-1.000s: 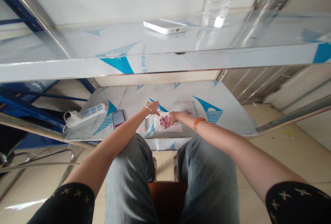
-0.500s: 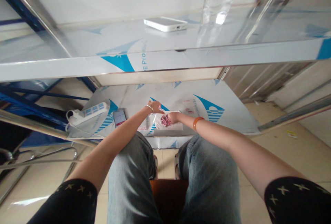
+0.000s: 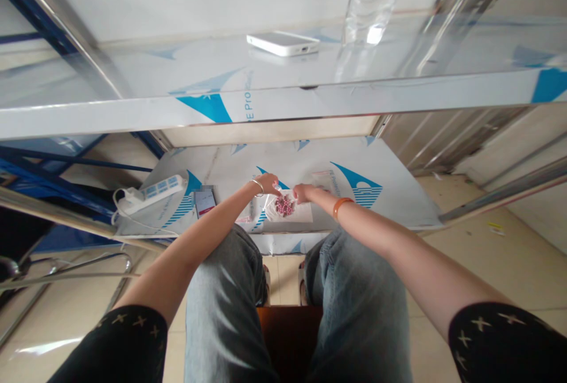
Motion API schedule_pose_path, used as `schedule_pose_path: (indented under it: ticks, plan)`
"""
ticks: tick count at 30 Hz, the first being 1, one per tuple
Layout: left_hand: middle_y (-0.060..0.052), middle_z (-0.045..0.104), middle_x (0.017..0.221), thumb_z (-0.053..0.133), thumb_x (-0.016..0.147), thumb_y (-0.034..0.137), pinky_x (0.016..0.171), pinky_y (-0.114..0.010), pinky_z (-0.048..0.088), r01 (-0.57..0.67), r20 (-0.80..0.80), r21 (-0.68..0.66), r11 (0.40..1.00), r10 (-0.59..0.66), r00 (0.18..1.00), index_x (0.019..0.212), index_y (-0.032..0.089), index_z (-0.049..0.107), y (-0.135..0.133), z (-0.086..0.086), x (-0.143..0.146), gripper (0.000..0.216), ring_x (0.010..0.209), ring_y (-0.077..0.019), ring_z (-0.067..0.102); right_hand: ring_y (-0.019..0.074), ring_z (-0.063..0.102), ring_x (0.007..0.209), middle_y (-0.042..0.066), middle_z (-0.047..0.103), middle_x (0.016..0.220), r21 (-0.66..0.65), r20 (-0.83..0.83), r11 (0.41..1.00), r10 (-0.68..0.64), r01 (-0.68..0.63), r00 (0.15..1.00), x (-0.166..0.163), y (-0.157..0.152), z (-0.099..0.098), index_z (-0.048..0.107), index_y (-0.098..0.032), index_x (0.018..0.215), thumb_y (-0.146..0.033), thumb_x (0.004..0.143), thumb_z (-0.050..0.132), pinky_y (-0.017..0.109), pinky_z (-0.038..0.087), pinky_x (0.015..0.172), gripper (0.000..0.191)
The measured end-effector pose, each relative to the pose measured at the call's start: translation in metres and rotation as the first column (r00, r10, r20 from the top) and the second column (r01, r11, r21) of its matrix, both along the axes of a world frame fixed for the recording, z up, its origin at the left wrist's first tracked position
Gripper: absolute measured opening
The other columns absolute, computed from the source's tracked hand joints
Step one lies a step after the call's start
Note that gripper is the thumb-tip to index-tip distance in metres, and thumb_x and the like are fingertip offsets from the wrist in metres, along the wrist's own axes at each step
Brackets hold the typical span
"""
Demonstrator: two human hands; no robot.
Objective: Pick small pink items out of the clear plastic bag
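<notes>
The right hand (image 3: 302, 192) has slid from the pink beads to the clear bag (image 3: 290, 210)'s top edge; both hands' fingers, left hand (image 3: 268, 183) too, look pinched on it.

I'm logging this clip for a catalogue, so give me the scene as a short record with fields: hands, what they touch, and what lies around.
left hand: at the upper left edge of the clear bag, grip too small to judge
right hand: at the bag's upper right edge
clear bag: flat on the lower shelf, holds pink beads
lower shelf: also bears a power strip and a phone
upper shelf: white phone, clear bottle
</notes>
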State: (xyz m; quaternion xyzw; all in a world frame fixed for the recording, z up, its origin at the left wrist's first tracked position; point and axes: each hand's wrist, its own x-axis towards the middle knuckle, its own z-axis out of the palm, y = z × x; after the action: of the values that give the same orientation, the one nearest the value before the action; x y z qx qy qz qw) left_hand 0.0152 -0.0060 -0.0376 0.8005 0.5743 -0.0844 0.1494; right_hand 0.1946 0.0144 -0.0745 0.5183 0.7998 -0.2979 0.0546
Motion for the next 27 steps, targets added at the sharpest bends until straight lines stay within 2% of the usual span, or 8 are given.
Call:
schedule_pose_path:
  ticks: [2, 5, 9, 14, 20, 23, 27]
  plan:
    - [-0.008, 0.069, 0.113, 0.075, 0.072, 0.043, 0.087, -0.026, 0.048, 0.008, 0.011, 0.007, 1.0, -0.008, 1.0, 0.108, 0.018, 0.069, -0.001, 0.001, 0.001, 0.044, 0.104, -0.0229, 0.064, 0.0297, 0.067, 0.09, 0.012, 0.073, 0.079, 0.022, 0.086, 0.998, 0.058, -0.06, 0.995, -0.007, -0.008, 0.002, 0.061, -0.015, 0.056, -0.004, 0.058, 0.072, 0.032, 0.049, 0.082, 0.017]
    - [-0.007, 0.069, 0.112, 0.076, 0.071, 0.042, 0.087, -0.026, 0.048, 0.011, 0.01, 0.009, 1.0, -0.011, 1.0, 0.108, 0.019, 0.068, -0.001, 0.0, 0.001, 0.044, 0.103, -0.0232, 0.064, 0.0264, 0.066, 0.098, 0.014, 0.073, 0.09, 0.052, 0.094, 0.991, 0.119, -0.125, 0.988, -0.016, -0.014, 0.002, 0.065, -0.016, 0.063, -0.007, 0.062, 0.074, 0.026, 0.047, 0.084, 0.013]
    - [-0.005, 0.07, 0.11, 0.076, 0.07, 0.045, 0.086, -0.027, 0.049, 0.018, -0.011, 0.012, 1.0, -0.018, 1.0, 0.108, 0.021, 0.068, 0.002, -0.004, -0.002, 0.045, 0.102, -0.023, 0.064, 0.027, 0.066, 0.101, 0.015, 0.073, 0.1, 0.05, 0.11, 0.976, 0.203, -0.21, 0.973, -0.019, -0.015, -0.001, 0.067, -0.015, 0.07, -0.004, 0.065, 0.073, 0.029, 0.047, 0.088, 0.013]
    - [-0.005, 0.071, 0.11, 0.076, 0.071, 0.044, 0.087, -0.028, 0.049, 0.027, 0.029, 0.015, 1.0, -0.027, 0.999, 0.106, 0.021, 0.07, 0.006, -0.007, -0.006, 0.042, 0.103, -0.0227, 0.064, 0.0297, 0.067, 0.1, 0.018, 0.072, 0.1, 0.054, 0.118, 0.978, 0.195, -0.202, 0.974, -0.02, -0.013, -0.005, 0.068, -0.013, 0.069, -0.002, 0.068, 0.07, 0.033, 0.047, 0.089, 0.011]
    - [-0.004, 0.072, 0.105, 0.074, 0.072, 0.046, 0.086, -0.029, 0.05, 0.014, 0.07, 0.022, 1.0, -0.016, 0.997, 0.105, 0.023, 0.071, 0.009, -0.008, -0.008, 0.04, 0.099, -0.0219, 0.065, 0.0282, 0.067, 0.099, 0.018, 0.072, 0.1, 0.082, 0.187, 0.976, 0.182, -0.2, 0.965, -0.019, -0.006, 0.004, 0.073, -0.011, 0.084, -0.008, 0.072, 0.069, 0.03, 0.049, 0.084, 0.013]
    - [-0.004, 0.073, 0.101, 0.075, 0.07, 0.046, 0.085, -0.029, 0.05, -0.01, 0.067, 0.019, 1.0, 0.009, 0.998, 0.106, 0.022, 0.071, 0.01, -0.01, -0.012, 0.043, 0.097, -0.022, 0.066, 0.0252, 0.067, 0.093, 0.015, 0.073, 0.098, 0.162, 0.19, 0.972, 0.138, -0.169, 0.972, -0.013, 0.002, 0.011, 0.074, -0.013, 0.09, -0.015, 0.077, 0.067, 0.028, 0.047, 0.079, 0.014]
    - [-0.005, 0.072, 0.104, 0.076, 0.069, 0.045, 0.086, -0.026, 0.049, -0.028, 0.065, 0.01, 1.0, 0.027, 0.998, 0.104, 0.02, 0.071, 0.011, -0.013, -0.016, 0.044, 0.098, -0.0214, 0.066, 0.0196, 0.067, 0.088, 0.012, 0.073, 0.101, 0.358, 0.071, 0.925, 0.108, -0.126, 0.992, -0.009, 0.01, 0.015, 0.073, -0.016, 0.097, -0.019, 0.084, 0.06, 0.023, 0.043, 0.071, 0.019]
